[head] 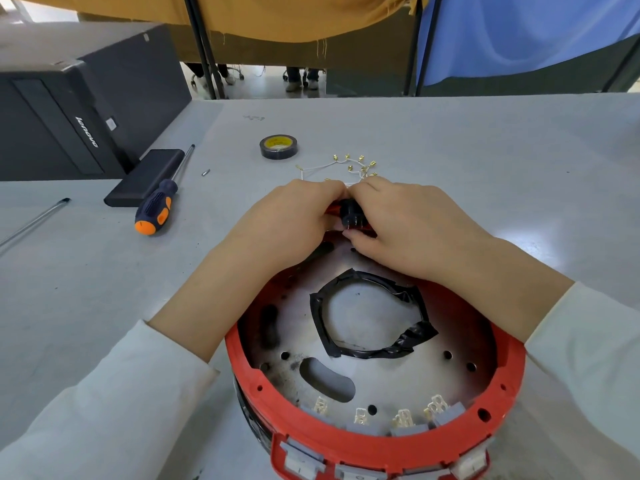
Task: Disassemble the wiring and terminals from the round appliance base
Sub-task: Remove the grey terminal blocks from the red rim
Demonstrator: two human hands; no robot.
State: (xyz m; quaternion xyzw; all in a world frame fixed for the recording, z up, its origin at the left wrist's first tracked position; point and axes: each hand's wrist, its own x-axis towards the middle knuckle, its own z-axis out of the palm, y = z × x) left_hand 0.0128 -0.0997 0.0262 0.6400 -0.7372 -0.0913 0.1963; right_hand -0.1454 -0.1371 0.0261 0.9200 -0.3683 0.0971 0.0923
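A round red appliance base (381, 448) lies open side up at the near table edge, its metal plate showing a hole ringed with black tape (372, 317). Several brass terminals (403, 418) stand along its near inner rim. At the far rim, my left hand (287, 220) and my right hand (405, 223) both grip a small black part (351, 213) between their fingertips. A bundle of white wires with brass terminals (349, 166) lies on the table just beyond my hands.
A roll of black tape (278, 146) sits behind the wires. An orange-and-blue screwdriver (157, 206) leans on a flat black box (145, 176) at the left, near a small loose screw (205, 172). A thin metal rod (34, 221) and a black computer case (69, 109) are at far left.
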